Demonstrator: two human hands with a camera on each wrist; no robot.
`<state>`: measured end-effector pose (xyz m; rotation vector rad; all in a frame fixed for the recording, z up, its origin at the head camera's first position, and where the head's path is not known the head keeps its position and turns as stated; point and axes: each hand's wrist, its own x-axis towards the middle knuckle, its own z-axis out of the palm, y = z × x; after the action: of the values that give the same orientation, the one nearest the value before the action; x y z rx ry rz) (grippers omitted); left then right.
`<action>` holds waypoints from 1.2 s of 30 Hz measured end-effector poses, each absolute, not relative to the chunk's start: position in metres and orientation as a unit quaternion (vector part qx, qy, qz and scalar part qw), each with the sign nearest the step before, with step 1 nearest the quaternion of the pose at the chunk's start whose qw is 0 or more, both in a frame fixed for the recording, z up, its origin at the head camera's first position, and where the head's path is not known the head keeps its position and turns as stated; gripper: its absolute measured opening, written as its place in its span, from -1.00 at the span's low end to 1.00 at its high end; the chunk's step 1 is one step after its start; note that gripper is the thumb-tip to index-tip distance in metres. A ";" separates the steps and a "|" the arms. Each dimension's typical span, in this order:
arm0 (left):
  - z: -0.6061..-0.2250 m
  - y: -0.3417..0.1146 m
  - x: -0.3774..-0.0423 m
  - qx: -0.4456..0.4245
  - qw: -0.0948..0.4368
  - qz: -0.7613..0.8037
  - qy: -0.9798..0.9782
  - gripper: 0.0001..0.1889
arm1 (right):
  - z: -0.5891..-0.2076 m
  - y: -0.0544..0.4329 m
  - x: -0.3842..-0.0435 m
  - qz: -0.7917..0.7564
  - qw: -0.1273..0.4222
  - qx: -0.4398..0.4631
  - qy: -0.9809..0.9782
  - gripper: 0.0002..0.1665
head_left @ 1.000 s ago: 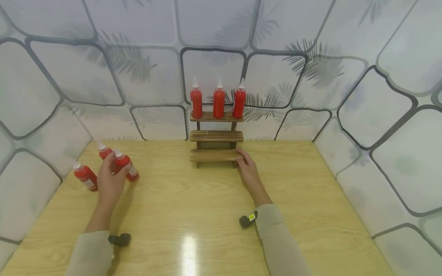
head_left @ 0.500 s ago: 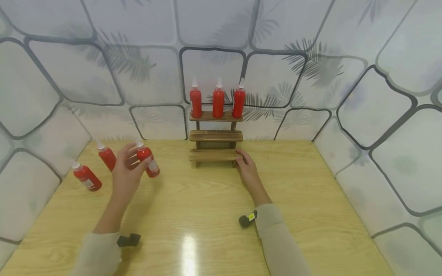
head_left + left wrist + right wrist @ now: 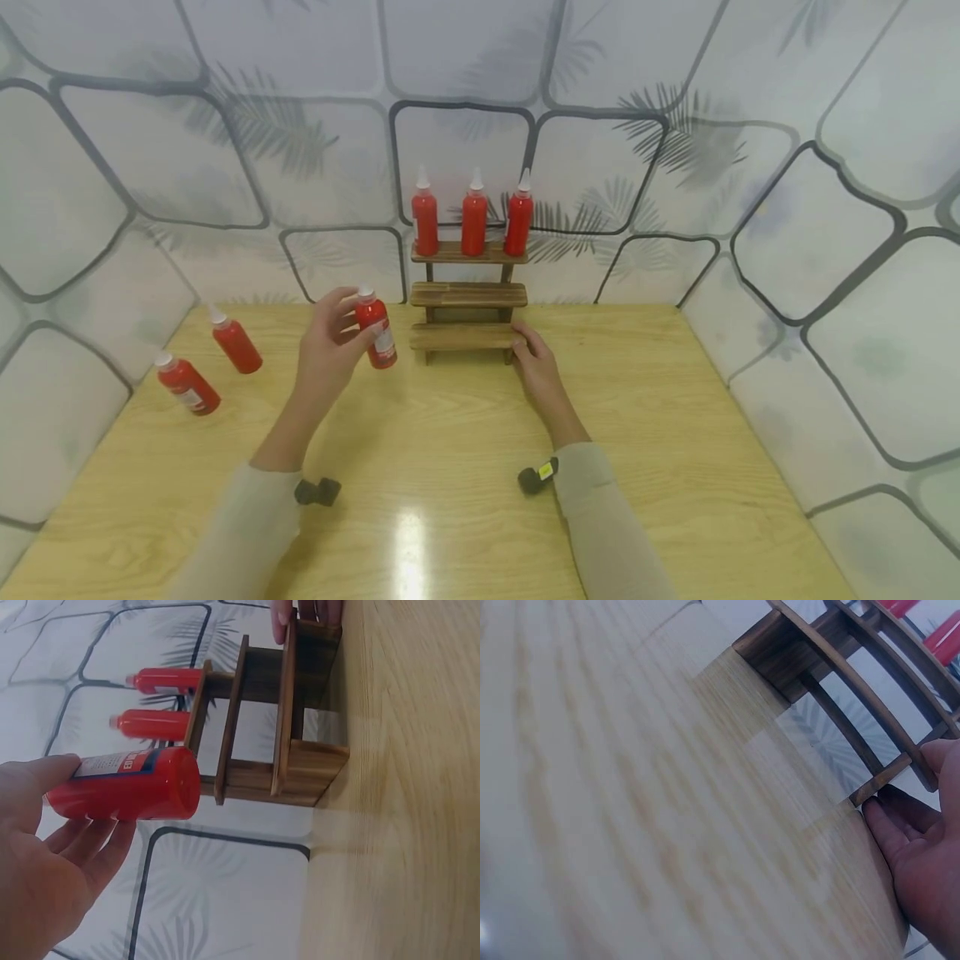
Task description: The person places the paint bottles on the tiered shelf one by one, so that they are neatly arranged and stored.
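My left hand [image 3: 327, 340] holds a red squeeze bottle [image 3: 377, 335] with a white cap above the table, a little left of the wooden step shelf [image 3: 468, 337]. In the left wrist view, the thumb lies over the label of this bottle [image 3: 135, 787] and the fingers curl beneath it. My right hand [image 3: 537, 364] grips the right end of the shelf's lowest step. The right wrist view has its thumb on the step's end and the fingers by the shelf leg [image 3: 881, 780]. Three red bottles [image 3: 474, 223] with pointed white nozzles stand upright on the top step.
Two more red bottles, a nearer one [image 3: 189, 385] and a farther one [image 3: 237, 343], stand on the table [image 3: 450, 467] at the left. A patterned wall [image 3: 337, 183] rises behind the shelf and along both sides. The shelf's middle and bottom steps are bare.
My left hand has lifted its bottle from beside the other two and carried it right, close to the shelf. The right hand has stayed on the shelf.
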<state>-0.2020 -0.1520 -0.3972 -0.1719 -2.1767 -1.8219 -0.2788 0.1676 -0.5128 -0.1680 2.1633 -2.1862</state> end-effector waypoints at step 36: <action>-0.389 -0.091 -0.322 -0.111 0.171 -0.616 -0.761 -0.39 | -0.516 0.168 -0.282 -0.707 0.021 -0.044 0.706 -0.41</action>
<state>-0.3216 -0.0908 -0.3892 -0.3153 -2.1610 -1.7499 -0.2822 0.1676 -0.5162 -0.1376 2.1874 -2.1908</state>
